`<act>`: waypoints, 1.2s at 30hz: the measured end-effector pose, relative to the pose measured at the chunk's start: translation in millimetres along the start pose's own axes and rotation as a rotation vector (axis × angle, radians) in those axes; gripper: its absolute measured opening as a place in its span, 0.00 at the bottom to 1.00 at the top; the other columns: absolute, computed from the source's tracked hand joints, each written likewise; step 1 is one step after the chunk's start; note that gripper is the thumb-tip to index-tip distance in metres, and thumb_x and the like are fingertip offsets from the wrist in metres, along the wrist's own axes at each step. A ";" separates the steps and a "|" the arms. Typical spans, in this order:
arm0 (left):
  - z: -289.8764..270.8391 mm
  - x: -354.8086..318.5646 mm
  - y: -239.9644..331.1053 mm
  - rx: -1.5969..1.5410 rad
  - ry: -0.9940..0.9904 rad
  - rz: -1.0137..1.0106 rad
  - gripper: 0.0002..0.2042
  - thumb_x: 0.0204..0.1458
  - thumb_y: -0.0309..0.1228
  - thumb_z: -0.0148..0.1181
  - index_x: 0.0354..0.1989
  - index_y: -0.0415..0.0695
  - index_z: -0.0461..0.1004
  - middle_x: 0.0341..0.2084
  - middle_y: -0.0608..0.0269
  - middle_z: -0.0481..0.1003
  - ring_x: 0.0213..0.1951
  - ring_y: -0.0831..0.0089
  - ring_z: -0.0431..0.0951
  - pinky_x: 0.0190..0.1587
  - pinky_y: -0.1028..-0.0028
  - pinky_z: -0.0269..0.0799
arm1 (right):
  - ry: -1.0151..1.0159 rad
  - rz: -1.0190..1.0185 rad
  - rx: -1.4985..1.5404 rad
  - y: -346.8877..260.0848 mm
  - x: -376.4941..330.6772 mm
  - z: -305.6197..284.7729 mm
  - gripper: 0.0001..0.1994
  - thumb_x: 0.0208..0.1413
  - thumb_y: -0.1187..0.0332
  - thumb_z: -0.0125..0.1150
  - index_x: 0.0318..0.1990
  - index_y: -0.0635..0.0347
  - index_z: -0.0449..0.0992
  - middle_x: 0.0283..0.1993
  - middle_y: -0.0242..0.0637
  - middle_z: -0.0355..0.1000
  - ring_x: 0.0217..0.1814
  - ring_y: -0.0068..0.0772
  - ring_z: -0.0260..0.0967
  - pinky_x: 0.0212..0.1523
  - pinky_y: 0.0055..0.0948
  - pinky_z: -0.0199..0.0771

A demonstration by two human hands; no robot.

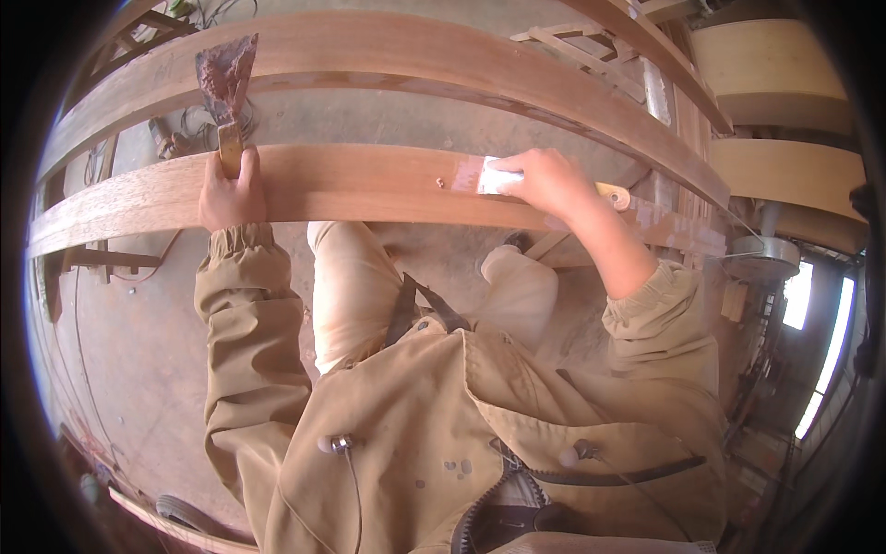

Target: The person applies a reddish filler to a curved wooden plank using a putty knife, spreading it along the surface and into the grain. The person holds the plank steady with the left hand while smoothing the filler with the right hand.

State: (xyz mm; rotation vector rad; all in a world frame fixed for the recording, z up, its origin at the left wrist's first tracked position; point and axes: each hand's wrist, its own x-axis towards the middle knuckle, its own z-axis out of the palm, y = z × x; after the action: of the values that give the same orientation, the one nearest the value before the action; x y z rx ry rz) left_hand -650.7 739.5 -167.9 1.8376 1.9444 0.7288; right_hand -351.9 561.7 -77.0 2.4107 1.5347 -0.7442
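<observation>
A long reddish wooden board (pixel 360 185) runs across in front of me. My left hand (pixel 233 196) grips the yellowish handle of a putty knife (pixel 224 88), whose broad blade points away from me and is loaded with reddish-brown putty. That hand rests against the board's left part. Wrapped round a second putty knife (pixel 499 175), my right hand (pixel 552 183) presses its shiny blade flat on the board, right of centre. Its yellow handle end sticks out behind the hand. Pale pinkish smears lie beside the blade, and a small dab of putty sits just left of them.
Another long wooden board (pixel 388 55) runs parallel beyond mine, with a gap between showing the concrete floor (pixel 369 115). At the right stand curved pale wooden panels (pixel 784 171) and a round metal fixture (pixel 762 257). A power tool (pixel 166 138) and cables lie on the floor far left.
</observation>
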 end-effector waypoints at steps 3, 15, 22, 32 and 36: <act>-2.0 -1.3 -4.0 -0.037 -0.010 -0.008 0.19 0.45 0.51 0.55 0.36 0.50 0.75 0.28 0.56 0.77 0.34 0.55 0.77 0.37 0.62 0.69 | -0.009 -0.024 -0.184 9.1 0.1 -8.1 0.17 0.49 0.59 0.58 0.48 0.43 0.76 0.43 0.43 0.73 0.44 0.47 0.70 0.46 0.38 0.70; -2.8 -3.9 -1.4 -0.081 -0.004 0.003 0.19 0.45 0.51 0.55 0.37 0.51 0.75 0.29 0.58 0.77 0.35 0.58 0.77 0.38 0.63 0.69 | 0.178 -0.035 0.537 -13.2 -69.8 82.6 0.28 0.52 0.63 0.58 0.62 0.49 0.60 0.44 0.54 0.71 0.47 0.53 0.69 0.47 0.41 0.68; -3.0 0.8 -2.5 -0.037 -0.010 0.007 0.19 0.45 0.51 0.55 0.37 0.51 0.75 0.28 0.58 0.77 0.35 0.58 0.77 0.38 0.64 0.69 | 0.165 -0.019 0.397 -0.2 -70.3 92.3 0.27 0.52 0.59 0.55 0.61 0.39 0.61 0.35 0.50 0.73 0.41 0.53 0.70 0.43 0.44 0.69; 4.0 -0.4 -9.3 -0.064 0.003 0.030 0.20 0.45 0.53 0.54 0.37 0.51 0.75 0.28 0.58 0.77 0.34 0.56 0.77 0.37 0.61 0.69 | 0.000 -0.058 0.159 -32.7 -68.1 15.4 0.22 0.46 0.60 0.59 0.52 0.42 0.73 0.38 0.44 0.75 0.40 0.46 0.72 0.41 0.38 0.71; 3.2 0.6 -8.5 -0.123 0.003 0.063 0.21 0.45 0.54 0.54 0.37 0.51 0.74 0.28 0.57 0.77 0.34 0.55 0.77 0.37 0.61 0.69 | -0.080 -0.063 -0.015 -27.7 -55.0 24.7 0.20 0.44 0.60 0.58 0.49 0.41 0.75 0.37 0.42 0.75 0.39 0.45 0.72 0.41 0.39 0.72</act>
State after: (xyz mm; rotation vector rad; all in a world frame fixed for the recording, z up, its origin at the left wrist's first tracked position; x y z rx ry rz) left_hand -655.7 740.3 -175.5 1.8316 1.8082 0.8516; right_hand -402.8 520.3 -67.4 2.3024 1.5862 -0.8278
